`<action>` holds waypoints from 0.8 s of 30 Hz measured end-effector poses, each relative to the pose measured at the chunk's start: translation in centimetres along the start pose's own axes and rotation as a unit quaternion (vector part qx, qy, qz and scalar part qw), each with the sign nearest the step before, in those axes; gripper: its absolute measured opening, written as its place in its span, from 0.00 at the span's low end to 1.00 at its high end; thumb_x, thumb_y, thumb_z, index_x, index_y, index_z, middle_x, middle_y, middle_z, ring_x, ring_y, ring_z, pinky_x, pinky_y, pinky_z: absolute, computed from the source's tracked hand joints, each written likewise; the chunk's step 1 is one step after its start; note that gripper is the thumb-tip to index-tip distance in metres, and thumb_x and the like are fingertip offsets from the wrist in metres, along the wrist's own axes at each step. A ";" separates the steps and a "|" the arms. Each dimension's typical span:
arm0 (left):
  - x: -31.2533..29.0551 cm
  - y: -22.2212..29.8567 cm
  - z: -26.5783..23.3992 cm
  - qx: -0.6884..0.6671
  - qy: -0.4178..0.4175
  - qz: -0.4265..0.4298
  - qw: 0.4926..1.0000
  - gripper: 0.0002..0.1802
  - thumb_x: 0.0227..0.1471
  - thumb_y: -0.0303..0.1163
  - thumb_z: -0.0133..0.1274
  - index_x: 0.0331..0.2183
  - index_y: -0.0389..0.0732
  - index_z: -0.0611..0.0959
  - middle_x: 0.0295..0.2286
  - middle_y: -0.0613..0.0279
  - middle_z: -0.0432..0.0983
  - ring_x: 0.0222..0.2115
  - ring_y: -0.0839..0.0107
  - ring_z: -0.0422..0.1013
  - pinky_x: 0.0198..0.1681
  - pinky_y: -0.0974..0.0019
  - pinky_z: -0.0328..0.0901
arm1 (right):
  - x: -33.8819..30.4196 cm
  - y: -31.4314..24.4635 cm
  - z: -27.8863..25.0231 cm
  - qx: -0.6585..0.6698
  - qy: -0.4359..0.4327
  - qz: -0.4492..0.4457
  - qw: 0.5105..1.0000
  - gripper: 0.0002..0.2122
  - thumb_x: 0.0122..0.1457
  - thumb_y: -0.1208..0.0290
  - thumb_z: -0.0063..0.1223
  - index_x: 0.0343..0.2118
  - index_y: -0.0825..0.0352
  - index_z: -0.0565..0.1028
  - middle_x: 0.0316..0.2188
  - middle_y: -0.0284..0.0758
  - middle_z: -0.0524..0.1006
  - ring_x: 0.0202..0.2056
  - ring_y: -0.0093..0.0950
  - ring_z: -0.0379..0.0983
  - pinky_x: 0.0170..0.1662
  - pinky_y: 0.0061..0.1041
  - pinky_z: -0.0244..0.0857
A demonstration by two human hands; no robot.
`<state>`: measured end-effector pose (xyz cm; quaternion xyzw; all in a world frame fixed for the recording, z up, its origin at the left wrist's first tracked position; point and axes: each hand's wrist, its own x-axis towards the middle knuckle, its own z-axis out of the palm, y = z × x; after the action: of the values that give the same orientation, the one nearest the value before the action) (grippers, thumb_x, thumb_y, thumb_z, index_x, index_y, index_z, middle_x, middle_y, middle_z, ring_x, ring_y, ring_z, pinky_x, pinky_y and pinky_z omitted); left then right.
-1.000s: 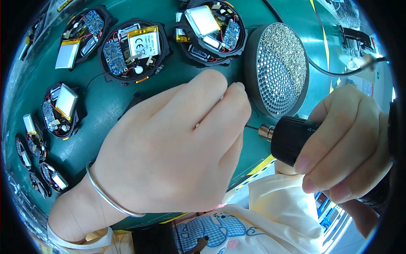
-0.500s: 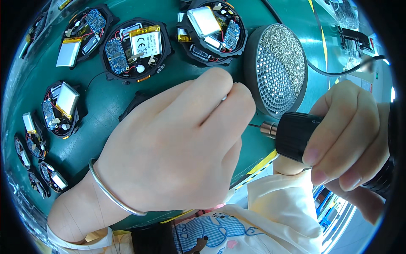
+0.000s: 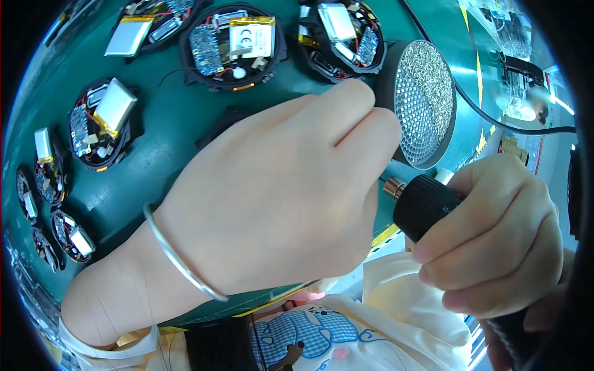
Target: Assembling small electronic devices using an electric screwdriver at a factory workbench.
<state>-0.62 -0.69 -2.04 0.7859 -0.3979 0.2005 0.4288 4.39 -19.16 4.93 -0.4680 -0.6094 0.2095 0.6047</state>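
Note:
My left hand (image 3: pixel 278 191), with a silver bangle (image 3: pixel 185 269) at the wrist, is closed with its fingers curled down over the table. Its back hides the fingertips and whatever they hold. A dark part (image 3: pixel 224 127), probably another round case, shows only at its edge beneath the hand. My right hand (image 3: pixel 495 241) is wrapped around a black electric screwdriver (image 3: pixel 424 207), whose thin bit points up and left toward my left fingers. Where the bit's tip ends is hidden. Just beyond my left knuckles stands a round black dish (image 3: pixel 385 93) with a perforated plate and many small screws (image 3: pixel 427 77).
Round black watch-like cases with blue circuit boards and silver batteries lie across the green table (image 3: pixel 154 185): one case (image 3: pixel 235 46) behind my hand, a stacked pair (image 3: pixel 340 40) beside the dish, several at left. A black cable (image 3: pixel 470 105) runs behind the dish.
The whole view has shifted, so the cases sit higher in it. My left hand appears further right. The screwdriver now slopes more steeply, its rear end lower, with my right hand still around it.

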 end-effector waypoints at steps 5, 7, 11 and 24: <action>-0.2 0.0 0.6 -0.081 -0.063 -0.122 0.987 0.19 0.24 0.23 0.60 0.28 0.32 0.78 0.36 0.50 0.70 0.34 0.55 0.68 0.34 0.61 0.66 | -1.2 1.5 0.1 -0.045 0.191 -0.063 0.978 0.19 0.48 0.67 0.61 0.36 0.73 0.66 0.18 0.35 0.73 0.13 0.24 0.71 0.15 0.19 0.69; 0.0 0.4 0.3 -0.063 -0.081 -0.138 0.985 0.18 0.25 0.23 0.61 0.27 0.33 0.78 0.37 0.51 0.70 0.35 0.56 0.68 0.36 0.60 0.65 | -1.0 1.1 0.1 0.022 0.298 -0.043 0.953 0.22 0.45 0.55 0.63 0.29 0.69 0.65 0.16 0.33 0.71 0.11 0.21 0.69 0.13 0.15 0.66; 0.2 0.2 0.2 -0.096 -0.007 -0.172 0.980 0.15 0.26 0.25 0.62 0.25 0.40 0.78 0.38 0.56 0.72 0.36 0.59 0.69 0.37 0.61 0.62 | -1.0 1.3 0.4 0.078 0.402 -0.052 0.911 0.23 0.46 0.52 0.60 0.30 0.66 0.62 0.14 0.31 0.69 0.12 0.21 0.68 0.13 0.15 0.64; 0.7 -0.3 0.1 -0.068 -0.012 -0.138 0.988 0.13 0.28 0.26 0.61 0.25 0.41 0.79 0.39 0.56 0.73 0.34 0.62 0.69 0.38 0.63 0.60 | -1.4 0.7 0.0 0.050 0.383 -0.039 0.922 0.24 0.46 0.51 0.59 0.31 0.66 0.61 0.14 0.30 0.69 0.12 0.21 0.69 0.14 0.16 0.65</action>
<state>0.03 -1.00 -1.85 0.8046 -0.3038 0.1024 0.4999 4.40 -19.99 3.59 -0.4579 -0.3379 0.0209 0.8220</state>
